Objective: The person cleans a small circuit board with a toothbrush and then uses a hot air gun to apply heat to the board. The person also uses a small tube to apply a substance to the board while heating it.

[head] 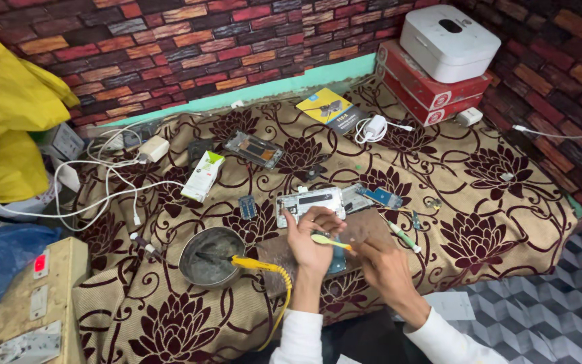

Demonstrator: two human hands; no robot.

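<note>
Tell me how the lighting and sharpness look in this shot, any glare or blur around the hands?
Head view: even, soft light with no hard shadows; mild glare on the white box at top right. The left hand and right hand, on the yellow-handled tool, look slightly soft, maybe motion blur. Wide-angle bending shows at the frame edges; the floral cloth stays fairly sharp.

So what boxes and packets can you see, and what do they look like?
Two flat red boxes: stacked in the far right corner, with white round marks.
White rounded box: on top of the red boxes.
Yellow and black packet: flat by the back wall.
Small white and green box: lying left of centre.
</note>
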